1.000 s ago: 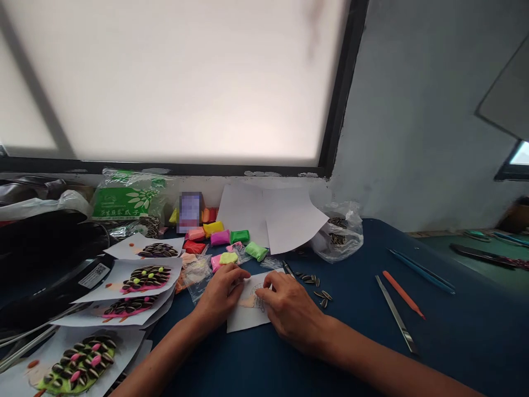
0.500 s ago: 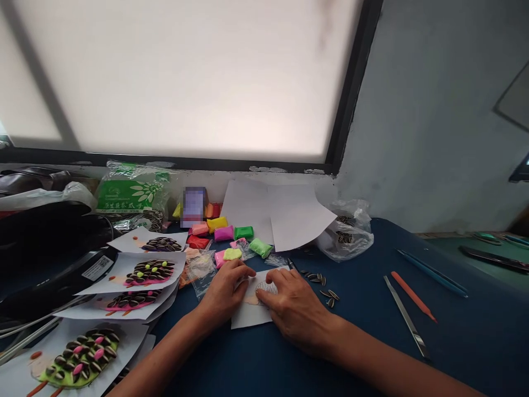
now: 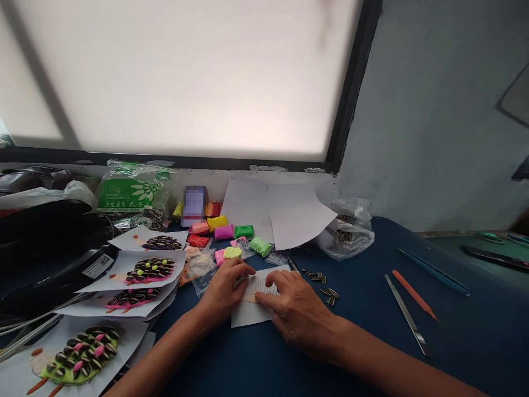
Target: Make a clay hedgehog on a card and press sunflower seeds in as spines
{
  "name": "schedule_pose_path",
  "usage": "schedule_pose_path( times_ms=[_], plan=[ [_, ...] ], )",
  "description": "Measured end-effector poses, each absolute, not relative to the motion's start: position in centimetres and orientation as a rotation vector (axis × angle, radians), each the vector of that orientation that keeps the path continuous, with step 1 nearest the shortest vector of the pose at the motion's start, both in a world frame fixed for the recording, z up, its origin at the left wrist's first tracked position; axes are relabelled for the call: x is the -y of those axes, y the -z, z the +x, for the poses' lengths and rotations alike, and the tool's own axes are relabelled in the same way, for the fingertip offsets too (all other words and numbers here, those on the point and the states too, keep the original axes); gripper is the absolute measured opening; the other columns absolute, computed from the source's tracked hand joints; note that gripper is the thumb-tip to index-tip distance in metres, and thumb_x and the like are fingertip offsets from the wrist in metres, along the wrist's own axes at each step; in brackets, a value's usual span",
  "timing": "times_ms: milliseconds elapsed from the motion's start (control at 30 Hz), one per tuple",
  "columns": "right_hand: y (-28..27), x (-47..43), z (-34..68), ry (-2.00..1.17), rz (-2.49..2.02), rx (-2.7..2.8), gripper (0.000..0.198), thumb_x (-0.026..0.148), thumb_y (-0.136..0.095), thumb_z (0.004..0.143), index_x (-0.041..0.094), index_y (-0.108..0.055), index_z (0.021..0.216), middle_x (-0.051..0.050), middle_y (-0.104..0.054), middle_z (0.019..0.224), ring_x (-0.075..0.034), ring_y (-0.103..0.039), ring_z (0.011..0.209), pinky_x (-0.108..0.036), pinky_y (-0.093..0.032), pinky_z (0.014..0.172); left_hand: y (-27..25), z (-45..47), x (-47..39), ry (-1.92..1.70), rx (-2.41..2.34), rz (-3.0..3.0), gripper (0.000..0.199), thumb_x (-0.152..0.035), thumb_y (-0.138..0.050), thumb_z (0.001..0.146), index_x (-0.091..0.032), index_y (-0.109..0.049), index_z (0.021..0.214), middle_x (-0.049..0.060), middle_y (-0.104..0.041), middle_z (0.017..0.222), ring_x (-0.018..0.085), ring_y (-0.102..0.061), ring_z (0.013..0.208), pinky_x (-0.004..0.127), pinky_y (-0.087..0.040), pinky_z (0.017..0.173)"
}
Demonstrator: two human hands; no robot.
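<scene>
A white paper (image 3: pixel 250 318) lies on the dark blue tabletop, bearing a line drawing (image 3: pixel 264 286) with scale-like marks and a flat patch of peach-coloured clay (image 3: pixel 249 298) at its left. My left hand (image 3: pixel 224 288) rests on the paper's left side, its thumb and bent fingers apart, holding nothing. From the right, my right hand (image 3: pixel 296 306) reaches over the sheet. Its thumb tip presses at the clay patch, while the index finger arches above the drawing with a gap between them. The remaining fingers are curled and partly hidden.
Loose sunflower seeds (image 3: pixel 316 277) and a dark pen (image 3: pixel 292 264) lie right of the paper. Colourful clay packets (image 3: pixel 223 232) sit behind it. Finished seed-and-clay hedgehog pictures (image 3: pixel 151 268) are stacked left. A metal blade tool (image 3: pixel 407 314), orange tool (image 3: pixel 414 295) and blue tweezers (image 3: pixel 433 272) lie right.
My right index finger has lifted and bent slightly, showing more of the drawing, as the thumb shifts slightly left. My left hand stays about where it was.
</scene>
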State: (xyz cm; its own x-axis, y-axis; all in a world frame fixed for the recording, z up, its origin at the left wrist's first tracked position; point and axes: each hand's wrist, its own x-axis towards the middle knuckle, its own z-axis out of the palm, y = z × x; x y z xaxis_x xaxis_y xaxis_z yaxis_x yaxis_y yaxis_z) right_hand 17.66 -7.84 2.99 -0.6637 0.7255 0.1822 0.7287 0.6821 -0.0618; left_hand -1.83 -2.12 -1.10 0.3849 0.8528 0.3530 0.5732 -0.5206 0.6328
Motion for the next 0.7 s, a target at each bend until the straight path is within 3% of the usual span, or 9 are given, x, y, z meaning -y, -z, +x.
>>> schedule_pose_path(
  times_ms=[100, 267, 367, 467, 700],
  plan=[
    [-3.1, 8.0, 17.3, 0.006, -1.154, 2.704, 0.049, 0.006, -0.049, 0.079, 0.024, -0.058, 0.123, -0.011, -0.053, 0.114, -0.023, -0.048, 0.098, -0.038, -0.037, 0.087, 1.0, -1.8, 2.2, -0.936, -1.23, 2.236, 0.025, -0.018, -0.045, 0.084, -0.016, -0.068, 0.093, 0.009, -0.06, 0.095, 0.022, -0.056, 0.093, 0.036, -0.047, 0.084],
    [-3.2, 8.3, 16.7, -0.091, -1.173, 2.716, 0.038, 0.009, -0.05, 0.079, 0.022, -0.064, 0.112, -0.011, -0.053, 0.111, -0.023, -0.048, 0.095, -0.038, -0.039, 0.085, 1.1, -1.8, 2.1, -0.943, -1.226, 2.243, 0.024, -0.018, -0.045, 0.084, -0.016, -0.068, 0.092, 0.009, -0.06, 0.093, 0.022, -0.056, 0.092, 0.036, -0.047, 0.084],
    [-3.5, 8.2, 16.8, -0.139, -1.167, 2.632, 0.042, 0.01, -0.049, 0.08, 0.024, -0.063, 0.117, -0.01, -0.051, 0.115, -0.023, -0.048, 0.1, -0.037, -0.039, 0.087, 1.2, -1.8, 2.0, -0.955, -1.223, 2.253, 0.025, -0.018, -0.044, 0.083, -0.016, -0.068, 0.091, 0.009, -0.061, 0.092, 0.022, -0.057, 0.091, 0.036, -0.047, 0.084],
    [-3.9, 7.5, 17.4, -0.069, -1.276, 2.486, 0.045, 0.01, -0.046, 0.084, 0.022, -0.059, 0.126, -0.01, -0.052, 0.115, -0.022, -0.049, 0.1, -0.037, -0.039, 0.088, 1.1, -1.7, 2.1, -0.952, -1.23, 2.264, 0.024, -0.019, -0.045, 0.083, -0.017, -0.068, 0.09, 0.009, -0.062, 0.092, 0.022, -0.057, 0.09, 0.036, -0.047, 0.082],
    [-4.5, 5.5, 19.5, 0.148, -1.692, 2.513, 0.037, 0.005, -0.045, 0.084, 0.013, -0.066, 0.113, -0.014, -0.061, 0.108, -0.026, -0.051, 0.099, -0.037, -0.039, 0.084, -0.8, -1.8, 2.2, -0.846, -1.335, 2.195, 0.023, -0.017, -0.044, 0.082, -0.017, -0.066, 0.089, 0.007, -0.069, 0.089, 0.02, -0.062, 0.083, 0.032, -0.049, 0.075]
  ],
)
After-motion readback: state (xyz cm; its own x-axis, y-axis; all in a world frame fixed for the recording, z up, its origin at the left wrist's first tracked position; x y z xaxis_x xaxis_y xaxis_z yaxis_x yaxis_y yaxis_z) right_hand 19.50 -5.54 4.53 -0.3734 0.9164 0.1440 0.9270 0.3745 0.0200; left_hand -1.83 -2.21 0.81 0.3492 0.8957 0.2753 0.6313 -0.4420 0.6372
